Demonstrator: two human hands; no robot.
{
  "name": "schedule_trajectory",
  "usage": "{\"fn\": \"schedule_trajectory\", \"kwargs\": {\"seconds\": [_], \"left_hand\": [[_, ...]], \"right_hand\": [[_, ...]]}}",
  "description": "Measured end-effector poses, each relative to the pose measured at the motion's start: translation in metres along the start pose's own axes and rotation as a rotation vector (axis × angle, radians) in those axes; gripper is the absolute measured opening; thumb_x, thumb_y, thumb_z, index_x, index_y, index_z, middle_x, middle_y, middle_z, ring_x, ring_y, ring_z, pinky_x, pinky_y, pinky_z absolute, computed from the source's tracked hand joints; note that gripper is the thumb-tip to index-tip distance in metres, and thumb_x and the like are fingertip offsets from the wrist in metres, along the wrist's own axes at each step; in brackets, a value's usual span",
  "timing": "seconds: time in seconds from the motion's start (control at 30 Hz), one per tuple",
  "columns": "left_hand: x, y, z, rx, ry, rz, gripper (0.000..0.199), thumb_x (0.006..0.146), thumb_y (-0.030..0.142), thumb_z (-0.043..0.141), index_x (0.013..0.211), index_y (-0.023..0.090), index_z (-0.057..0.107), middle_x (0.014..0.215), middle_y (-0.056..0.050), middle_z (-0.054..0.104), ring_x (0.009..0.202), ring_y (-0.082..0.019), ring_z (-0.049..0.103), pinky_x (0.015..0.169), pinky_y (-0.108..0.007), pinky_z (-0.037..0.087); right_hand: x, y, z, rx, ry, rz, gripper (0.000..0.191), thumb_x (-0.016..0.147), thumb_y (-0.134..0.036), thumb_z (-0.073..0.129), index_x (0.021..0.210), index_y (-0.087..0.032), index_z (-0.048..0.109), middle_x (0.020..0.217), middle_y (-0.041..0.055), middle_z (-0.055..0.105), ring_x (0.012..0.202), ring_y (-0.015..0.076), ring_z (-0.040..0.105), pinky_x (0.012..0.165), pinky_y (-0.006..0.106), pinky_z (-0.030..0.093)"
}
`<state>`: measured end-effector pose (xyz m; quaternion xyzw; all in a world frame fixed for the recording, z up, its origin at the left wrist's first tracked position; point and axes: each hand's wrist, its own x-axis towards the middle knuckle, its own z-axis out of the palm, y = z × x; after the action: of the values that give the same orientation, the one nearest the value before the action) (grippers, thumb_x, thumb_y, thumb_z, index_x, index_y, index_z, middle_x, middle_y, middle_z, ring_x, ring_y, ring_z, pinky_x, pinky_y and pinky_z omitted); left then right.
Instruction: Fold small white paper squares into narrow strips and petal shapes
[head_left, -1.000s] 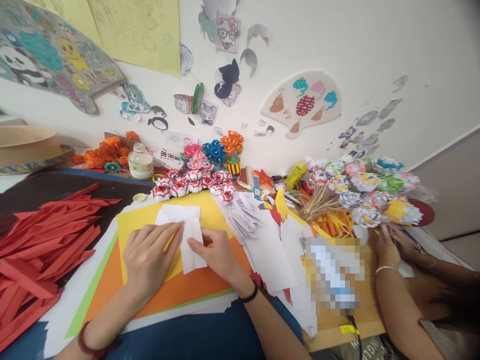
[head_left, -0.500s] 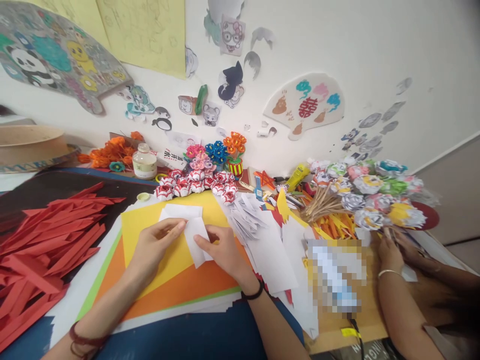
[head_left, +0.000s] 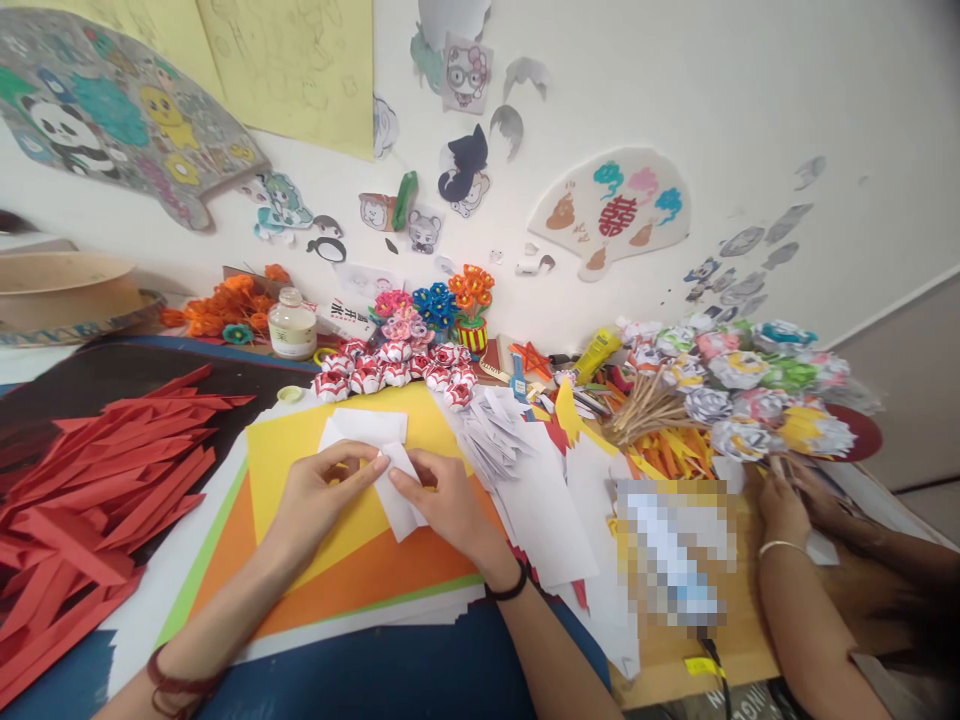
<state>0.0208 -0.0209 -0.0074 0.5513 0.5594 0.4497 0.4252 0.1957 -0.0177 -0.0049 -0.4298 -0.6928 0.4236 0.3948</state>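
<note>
Between my hands is a small piece of white paper (head_left: 403, 512), held above a yellow sheet. My left hand (head_left: 330, 488) pinches its upper left corner between thumb and fingertips. On the right side, my right hand (head_left: 442, 495) grips the same paper, thumb on top and fingers curled behind. Another white paper (head_left: 367, 425) lies on the yellow sheet (head_left: 289, 455) just behind my left fingers. Under it are orange (head_left: 330, 590) and green sheets in a stack. The fingers of my right hand are partly hidden by the paper.
Folded red paper strips (head_left: 112, 500) are heaped at left. Red-and-white paper flowers (head_left: 394, 365), a glue jar (head_left: 292, 325) and white paper strips (head_left: 491, 435) sit behind the stack. At right, a co-worker's hands (head_left: 787, 500) are near a bunch of paper flowers (head_left: 750, 385).
My left fingertips have moved slightly right along the white paper's top edge, closer to my right hand. Both hands still hold the paper.
</note>
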Motion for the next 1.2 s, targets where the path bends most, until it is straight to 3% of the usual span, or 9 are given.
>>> {"fn": "schedule_trajectory", "kwargs": {"seconds": [0.17,0.4,0.9,1.2], "left_hand": [[-0.0001,0.0055,-0.0008,-0.025,-0.083,0.081,0.029,0.083,0.046,0.062,0.084,0.019,0.072,0.096,-0.005,0.071,0.091,-0.022,0.062,0.076,-0.030,0.045],[-0.0012,0.0097,-0.0029,-0.004,-0.091,0.066,0.032,0.082,0.047,0.061,0.089,0.019,0.074,0.096,-0.007,0.074,0.085,-0.022,0.063,0.073,-0.030,0.047],[-0.0048,0.0082,-0.0018,-0.015,-0.035,0.020,0.031,0.072,0.050,0.069,0.077,0.019,0.076,0.077,-0.005,0.073,0.069,-0.020,0.062,0.060,-0.030,0.046],[-0.0033,0.0068,-0.0018,-0.061,-0.074,-0.021,0.029,0.073,0.045,0.072,0.074,0.017,0.071,0.078,-0.004,0.070,0.069,-0.017,0.057,0.062,-0.026,0.041]], "right_hand": [[0.0003,0.0020,-0.0001,0.014,0.035,0.033,0.033,0.087,-0.038,0.052,0.064,-0.015,0.053,0.060,-0.0037,0.037,0.056,0.0097,0.031,0.049,0.024,0.025],[0.0019,0.0027,0.0012,0.016,0.058,0.006,0.033,0.085,-0.039,0.054,0.061,-0.016,0.052,0.059,-0.0039,0.037,0.056,0.0099,0.032,0.050,0.023,0.027],[0.0011,0.0058,0.0026,0.092,-0.022,0.022,0.026,0.084,-0.037,0.060,0.070,-0.014,0.060,0.064,-0.0021,0.045,0.061,0.0115,0.038,0.055,0.024,0.033],[0.0009,0.0096,0.0037,0.130,-0.012,0.030,0.035,0.084,-0.036,0.060,0.059,-0.016,0.047,0.061,-0.0033,0.034,0.058,0.0098,0.030,0.051,0.024,0.024]]}}
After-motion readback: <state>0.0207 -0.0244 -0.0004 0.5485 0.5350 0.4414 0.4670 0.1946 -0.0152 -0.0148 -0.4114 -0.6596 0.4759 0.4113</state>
